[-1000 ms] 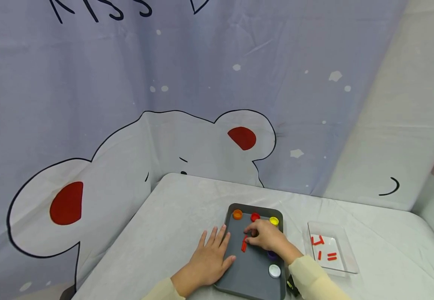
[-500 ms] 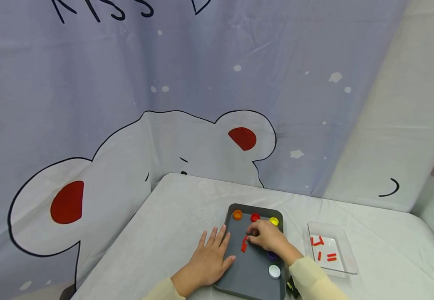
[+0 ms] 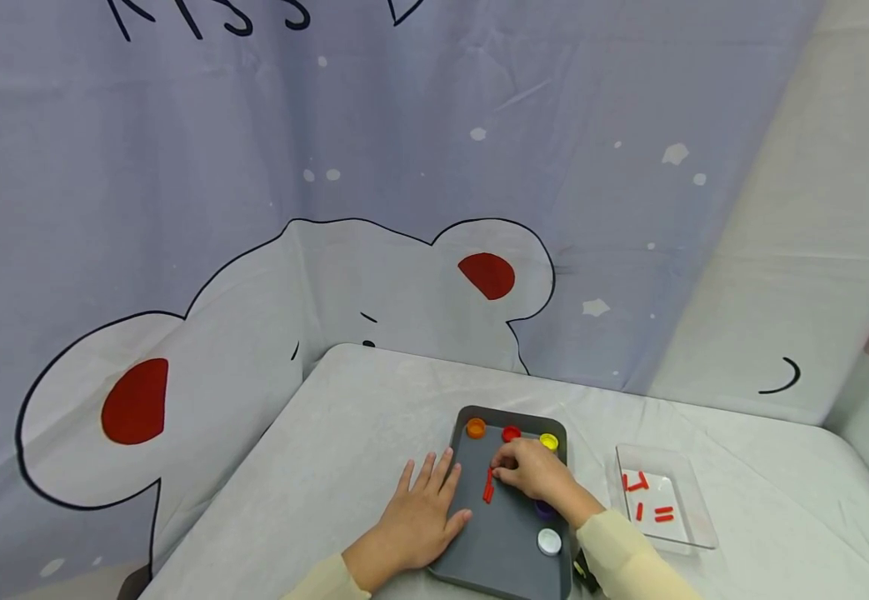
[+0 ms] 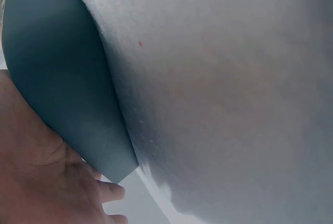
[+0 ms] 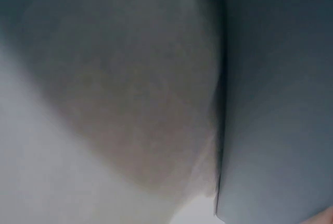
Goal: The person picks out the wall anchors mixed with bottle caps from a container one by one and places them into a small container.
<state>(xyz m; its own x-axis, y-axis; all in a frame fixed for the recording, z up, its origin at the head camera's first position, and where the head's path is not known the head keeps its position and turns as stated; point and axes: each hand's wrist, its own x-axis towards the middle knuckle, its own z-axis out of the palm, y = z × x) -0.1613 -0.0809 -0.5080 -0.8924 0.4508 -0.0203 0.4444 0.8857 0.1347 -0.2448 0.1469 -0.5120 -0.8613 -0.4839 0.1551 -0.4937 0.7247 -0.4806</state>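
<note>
A dark grey tray lies on the white-covered table. Spread out straight, my left hand rests on the tray's left edge; the left wrist view shows this hand beside the tray's outer side. Over the middle of the tray, the thumb and fingers of my right hand pinch the far end of a small red stick. Just nearer on the tray lie short red sticks, nearly in line with it. The fingertips partly hide the held stick. The right wrist view is mostly blurred.
Round caps sit on the tray: orange, red, yellow, purple partly under my right wrist, and white. A clear box with several red sticks stands to the right. A black object lies by my right sleeve.
My right fingers have shifted slightly, first right, then back left. The slanted red stick at their tips now stands straighter, more in line with the nearer ones. My left hand stays still.
</note>
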